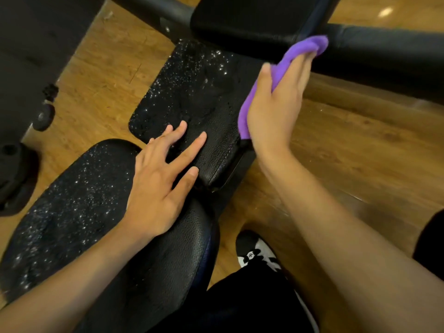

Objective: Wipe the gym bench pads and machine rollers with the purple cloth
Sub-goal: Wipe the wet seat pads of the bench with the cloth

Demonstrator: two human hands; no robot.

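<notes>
The left hand (157, 188) lies flat across the gap between 2 black pads, fingers straight and spread, holding nothing. Its palm rests on the near pad (72, 212) and its fingertips reach onto the mid pad (192, 92).

The right hand (276, 106) grips the cloth (305, 45), pinching it between thumb and fingers. The hand stands on edge along the right side of the mid pad, and the purple cloth runs the length of the hand. The cloth's lower end shows at the heel of the palm, against the pad's right edge. Its bunched upper end pokes past the fingertips, near the far pad (240, 20) and the roller (384, 49).

Droplets (192, 66) speckle the left parts of the near and mid pads. The right parts, by the hands, look dull and smooth.

Below, a black and white shoe (257, 253) stands on the wood floor (360, 145), just right of the near pad.
</notes>
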